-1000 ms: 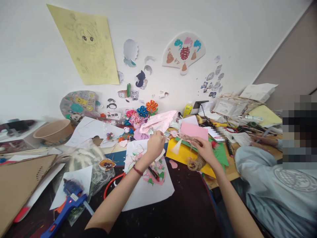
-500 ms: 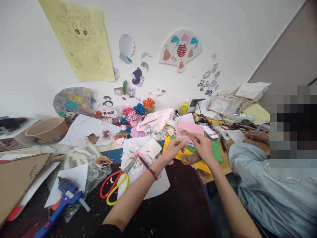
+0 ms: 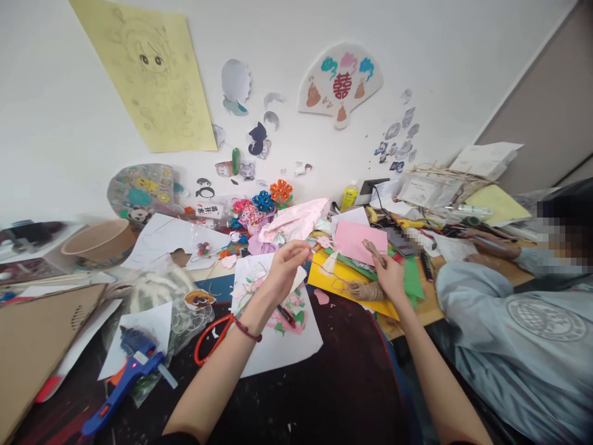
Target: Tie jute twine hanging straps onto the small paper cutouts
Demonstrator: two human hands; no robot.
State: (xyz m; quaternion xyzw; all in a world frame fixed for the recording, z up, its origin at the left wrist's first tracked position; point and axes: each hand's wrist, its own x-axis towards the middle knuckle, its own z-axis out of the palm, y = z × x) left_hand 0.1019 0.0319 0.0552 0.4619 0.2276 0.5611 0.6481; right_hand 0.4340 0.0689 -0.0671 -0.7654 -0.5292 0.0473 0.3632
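My left hand [image 3: 288,262] is raised over the white paper sheet [image 3: 296,346], its fingertips pinched on the end of a thin twine strand. From there the strand runs down to a roll of brown twine [image 3: 365,290] lying on yellow paper [image 3: 324,272]. Farther right, my right hand [image 3: 389,275] is closed on a small bundle of twine [image 3: 372,249] in front of the pink paper [image 3: 359,240]. Below my left hand, a dark pen [image 3: 286,315] lies on floral cutouts. Red-handled scissors [image 3: 210,346] are partly hidden behind my left forearm.
A blue glue gun [image 3: 125,383] lies at the lower left beside a clear plastic bag [image 3: 171,296]. Behind are a brown bowl [image 3: 99,241], craft flowers [image 3: 263,203] and a yellow bottle [image 3: 349,195]. A person in a light blue jacket [image 3: 500,309] sits at the right.
My hands have moved apart, left hand to the left and upward, right hand slightly right. The strand now spans toward the roll. The view has shifted slightly, and the scissors are more covered.
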